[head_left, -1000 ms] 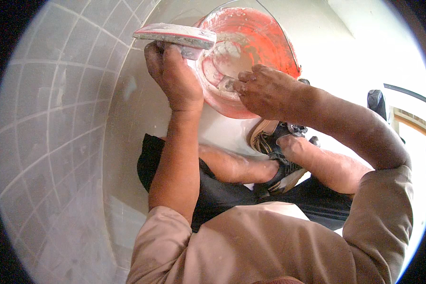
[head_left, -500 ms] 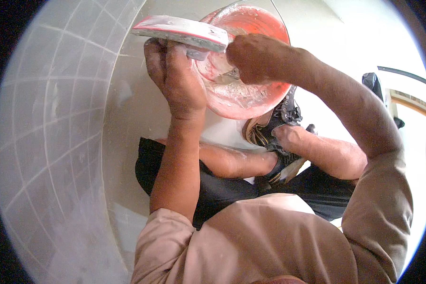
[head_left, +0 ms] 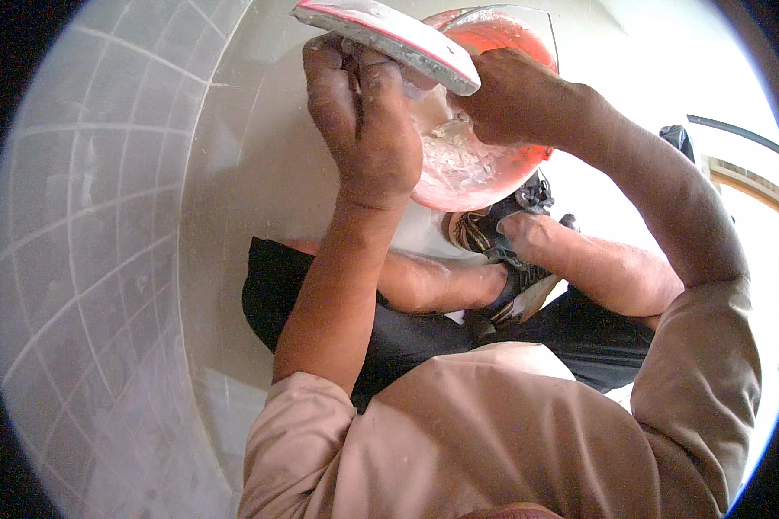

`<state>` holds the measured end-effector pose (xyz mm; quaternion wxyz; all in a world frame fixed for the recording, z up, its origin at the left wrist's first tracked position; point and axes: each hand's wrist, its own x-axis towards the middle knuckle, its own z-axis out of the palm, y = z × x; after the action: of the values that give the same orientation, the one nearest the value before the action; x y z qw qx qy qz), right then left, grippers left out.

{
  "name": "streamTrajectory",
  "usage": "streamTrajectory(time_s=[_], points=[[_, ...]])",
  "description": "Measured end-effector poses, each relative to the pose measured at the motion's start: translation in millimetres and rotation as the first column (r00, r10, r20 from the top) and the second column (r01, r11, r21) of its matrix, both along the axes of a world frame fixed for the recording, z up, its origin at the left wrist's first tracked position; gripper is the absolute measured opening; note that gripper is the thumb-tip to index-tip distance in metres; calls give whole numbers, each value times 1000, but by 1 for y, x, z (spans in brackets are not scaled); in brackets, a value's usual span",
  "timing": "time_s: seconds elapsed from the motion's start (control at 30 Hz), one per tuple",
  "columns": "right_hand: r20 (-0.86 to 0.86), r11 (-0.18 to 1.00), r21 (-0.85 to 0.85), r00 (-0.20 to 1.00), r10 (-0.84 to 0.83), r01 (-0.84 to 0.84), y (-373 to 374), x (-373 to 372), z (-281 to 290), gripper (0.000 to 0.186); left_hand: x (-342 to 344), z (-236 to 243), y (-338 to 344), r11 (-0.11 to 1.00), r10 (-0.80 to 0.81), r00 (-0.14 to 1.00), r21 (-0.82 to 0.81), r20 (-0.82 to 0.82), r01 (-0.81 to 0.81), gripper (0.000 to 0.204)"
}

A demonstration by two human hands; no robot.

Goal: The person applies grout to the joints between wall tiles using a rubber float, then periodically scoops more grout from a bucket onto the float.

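Note:
My left hand (head_left: 368,130) is closed around the handle of a grout float (head_left: 389,39), a long white-and-red pad smeared with pale paste. The float is tilted above the left side of an orange-red bucket (head_left: 502,186), its right end close to my right hand. My right hand (head_left: 515,99) is closed over the bucket's opening with the wrist bent inward. Whatever it grips is hidden behind its fingers and the float. Wet, whitish paste (head_left: 467,160) coats the bucket's inside and lies in lumps at the bottom.
A grey tiled wall (head_left: 104,216) with pale joints rises on the left, meeting a light floor (head_left: 225,173). My crossed legs and dark shoes (head_left: 506,225) sit just below the bucket. The bucket's wire handle (head_left: 556,43) stands at its far side. A dark bag-like item (head_left: 677,141) is at the far right.
My left hand and the float have moved right and slightly away, and the float's right end now dips more. My right hand has shifted slightly right and away. The bucket appears further right.

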<state>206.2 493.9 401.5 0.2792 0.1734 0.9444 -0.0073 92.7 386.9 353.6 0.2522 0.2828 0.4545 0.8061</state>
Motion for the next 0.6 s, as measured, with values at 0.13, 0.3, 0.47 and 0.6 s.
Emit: streamTrajectory(time_s=[0.13, 0.3, 0.47, 0.6], points=[[40, 962, -132, 971, -235, 238, -1, 6, 12, 18, -9, -6, 2, 999, 13, 999, -33, -48, -14, 24], [-138, 878, -101, 868, -477, 467, -24, 51, 26, 20, -6, -7, -1, 996, 10, 1000, -87, -27, -12, 15], [-141, 714, -103, 700, -700, 693, -60, 92, -12, 33, 2, -10, 4, 998, -17, 1000, -68, 12, 18, 11], [-291, 728, -296, 667, -685, 619, -68, 96, -12, 33, 4, -5, 7, 999, -51, 997, 1, 63, 51, 20]])
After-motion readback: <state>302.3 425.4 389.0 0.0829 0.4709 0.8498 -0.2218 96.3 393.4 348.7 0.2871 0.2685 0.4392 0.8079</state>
